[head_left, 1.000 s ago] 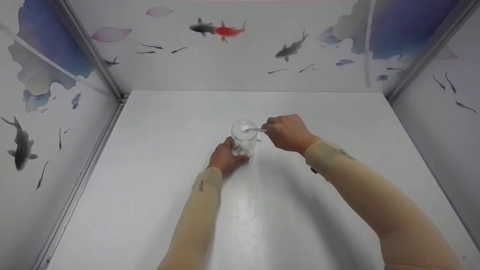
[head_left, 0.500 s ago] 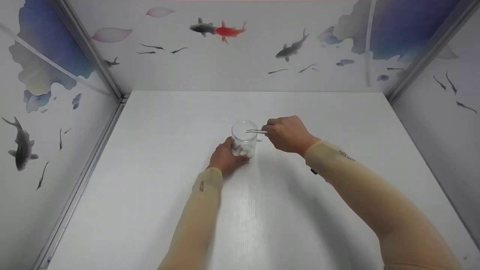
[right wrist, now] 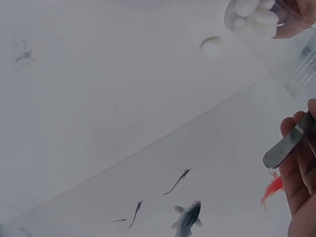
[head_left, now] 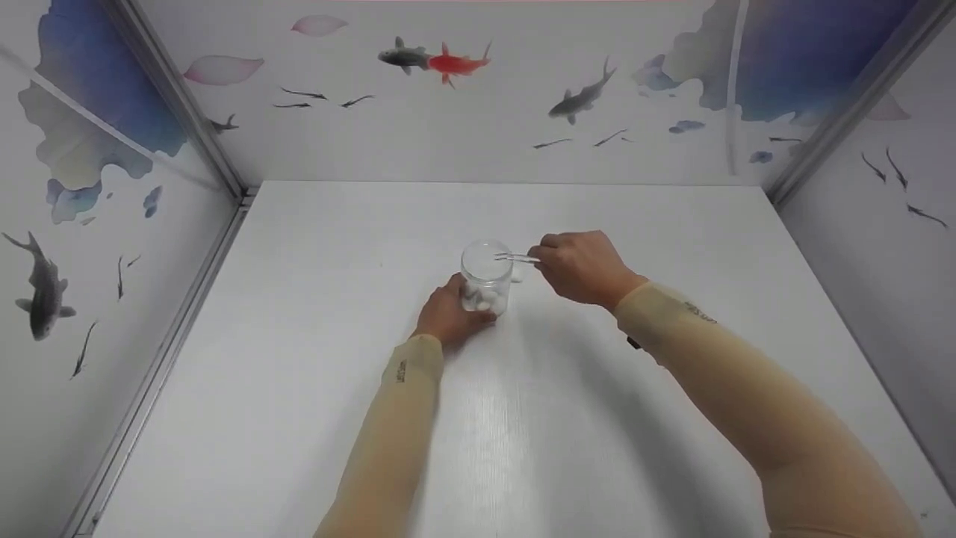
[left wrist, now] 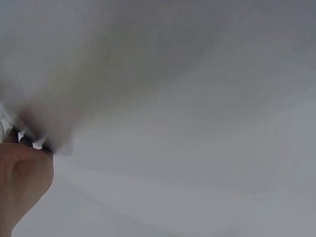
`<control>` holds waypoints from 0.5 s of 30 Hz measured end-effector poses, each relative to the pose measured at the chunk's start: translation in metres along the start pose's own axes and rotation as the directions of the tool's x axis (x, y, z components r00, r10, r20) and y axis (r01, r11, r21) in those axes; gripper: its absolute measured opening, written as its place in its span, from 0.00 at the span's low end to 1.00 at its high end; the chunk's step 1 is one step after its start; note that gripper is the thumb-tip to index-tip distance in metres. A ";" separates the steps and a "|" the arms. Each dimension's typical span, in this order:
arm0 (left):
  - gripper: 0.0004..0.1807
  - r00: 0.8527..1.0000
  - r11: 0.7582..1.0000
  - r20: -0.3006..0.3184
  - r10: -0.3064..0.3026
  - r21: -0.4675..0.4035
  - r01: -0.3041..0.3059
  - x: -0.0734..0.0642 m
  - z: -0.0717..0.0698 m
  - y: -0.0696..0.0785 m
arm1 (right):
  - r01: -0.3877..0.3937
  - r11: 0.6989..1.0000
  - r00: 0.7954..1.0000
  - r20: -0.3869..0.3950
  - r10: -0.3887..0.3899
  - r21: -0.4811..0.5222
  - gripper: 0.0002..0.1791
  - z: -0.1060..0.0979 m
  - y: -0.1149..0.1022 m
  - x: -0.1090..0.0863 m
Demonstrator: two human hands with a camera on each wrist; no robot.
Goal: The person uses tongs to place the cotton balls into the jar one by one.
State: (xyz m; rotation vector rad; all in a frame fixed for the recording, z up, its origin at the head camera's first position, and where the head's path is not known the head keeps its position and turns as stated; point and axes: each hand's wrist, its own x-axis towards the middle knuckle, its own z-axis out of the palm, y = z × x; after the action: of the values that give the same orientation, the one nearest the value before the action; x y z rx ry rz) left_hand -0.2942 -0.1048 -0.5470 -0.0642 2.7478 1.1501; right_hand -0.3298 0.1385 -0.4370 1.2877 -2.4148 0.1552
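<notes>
Near the middle of the table stands a clear screw-neck jar [head_left: 486,279] with several white, rounded balls [head_left: 484,300] in its lower part. My left hand [head_left: 450,314] grips the jar low, fingers behind it and thumb in front. In the left wrist view, only part of that hand [left wrist: 24,170] shows at the left edge. My right hand [head_left: 581,267] holds metal tweezers [head_left: 517,258], their tips apart over the jar's mouth with nothing visible between them. The tweezers' flat rounded end [right wrist: 282,152] shows in the right wrist view.
One loose white ball [right wrist: 213,47] lies on the white table [head_left: 336,246] beside the jar, partly behind it in the head view. Panels printed with fish [head_left: 579,99] enclose the table at the back and both sides.
A white ball seen at the tweezer tips one second ago is gone from them, and the tips have spread. My right hand has drawn slightly right; my left hand stays on the jar.
</notes>
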 end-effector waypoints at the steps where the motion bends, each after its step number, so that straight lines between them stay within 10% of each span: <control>1: 0.50 1.000 1.000 0.000 -0.001 0.000 0.001 0.000 0.000 0.000 | -0.007 1.000 1.000 -0.001 0.007 0.001 0.07 -0.001 0.002 -0.002; 15: 0.47 1.000 1.000 0.010 -0.011 -0.019 0.011 0.005 0.001 -0.002 | -0.088 0.996 0.996 0.015 0.088 0.023 0.06 0.007 0.031 -0.032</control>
State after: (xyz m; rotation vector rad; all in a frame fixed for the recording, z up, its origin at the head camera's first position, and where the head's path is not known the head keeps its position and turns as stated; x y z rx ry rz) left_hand -0.2989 -0.1056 -0.5502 -0.0755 2.7246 1.1700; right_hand -0.3419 0.1788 -0.4535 1.1966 -2.4902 0.2006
